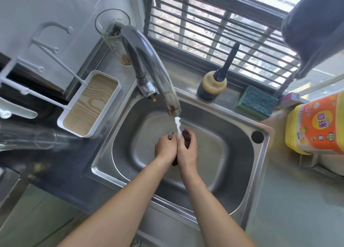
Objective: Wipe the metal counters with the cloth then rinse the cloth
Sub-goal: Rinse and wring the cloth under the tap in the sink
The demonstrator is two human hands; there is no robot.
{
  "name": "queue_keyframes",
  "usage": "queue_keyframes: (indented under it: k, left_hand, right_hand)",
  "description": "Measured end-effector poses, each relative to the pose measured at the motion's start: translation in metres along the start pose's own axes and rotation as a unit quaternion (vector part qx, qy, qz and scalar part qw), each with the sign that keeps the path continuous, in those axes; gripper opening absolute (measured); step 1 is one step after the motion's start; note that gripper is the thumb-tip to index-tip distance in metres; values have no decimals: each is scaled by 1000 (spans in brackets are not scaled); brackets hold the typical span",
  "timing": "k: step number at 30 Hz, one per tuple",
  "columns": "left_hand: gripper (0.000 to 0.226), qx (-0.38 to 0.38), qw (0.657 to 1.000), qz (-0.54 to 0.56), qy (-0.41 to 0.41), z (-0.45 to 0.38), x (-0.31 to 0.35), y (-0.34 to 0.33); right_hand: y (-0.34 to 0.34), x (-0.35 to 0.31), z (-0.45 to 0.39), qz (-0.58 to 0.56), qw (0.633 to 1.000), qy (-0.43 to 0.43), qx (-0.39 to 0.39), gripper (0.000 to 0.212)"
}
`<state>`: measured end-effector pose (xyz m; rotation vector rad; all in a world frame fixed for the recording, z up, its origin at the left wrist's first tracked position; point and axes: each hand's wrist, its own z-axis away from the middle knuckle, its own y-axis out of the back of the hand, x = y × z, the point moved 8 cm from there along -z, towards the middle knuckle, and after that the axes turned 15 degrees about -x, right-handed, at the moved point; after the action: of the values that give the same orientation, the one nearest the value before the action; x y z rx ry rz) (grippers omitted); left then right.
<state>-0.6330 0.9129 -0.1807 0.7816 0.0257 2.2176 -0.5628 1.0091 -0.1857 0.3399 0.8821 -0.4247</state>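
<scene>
Over the steel sink point(242, 172), my left hand point(164, 147) and my right hand point(187, 151) are pressed together around a dark wet cloth point(186, 138). Both grip it, and most of the cloth is hidden between my palms. Bits of it show above my right fingers and below my wrists. Water point(178, 124) runs from the chrome tap point(149, 68) straight onto the cloth and my fingers. The metal counter point(290, 200) spreads to the right of the sink.
A white tray with a wood-grain base point(89, 105) stands left of the sink beside a white rack. A tall glass point(113, 32) stands behind the tap. A brown bottle point(212, 86) and a green sponge point(257, 102) sit on the window ledge. A yellow detergent jug point(316, 125) is at the right.
</scene>
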Motion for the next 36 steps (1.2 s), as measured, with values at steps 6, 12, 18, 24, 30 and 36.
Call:
queue_keyframes:
  k: [6, 12, 18, 24, 30, 36]
  left_hand:
    - [41, -24, 1000, -17, 7, -6, 3, -12]
    - [61, -38, 995, -86, -15, -10, 11, -19]
    - [31, 49, 992, 4, -115, -5, 7, 10]
    - [50, 47, 967, 250, 3, -12, -10, 8]
    - [60, -39, 978, 204, 22, -9, -2, -16]
    - [56, -28, 961, 274, 19, -3, -7, -21]
  right_hand:
    - [20, -8, 2, 19, 999, 10, 42, 47]
    - [36, -22, 9, 38, 988, 60, 136, 32]
    - [40, -12, 6, -103, 978, -3, 180, 46]
    - [3, -12, -10, -95, 995, -15, 15, 44]
    - [1, -14, -14, 25, 1000, -1, 16, 37]
    - [13, -17, -18, 46, 997, -55, 32, 38]
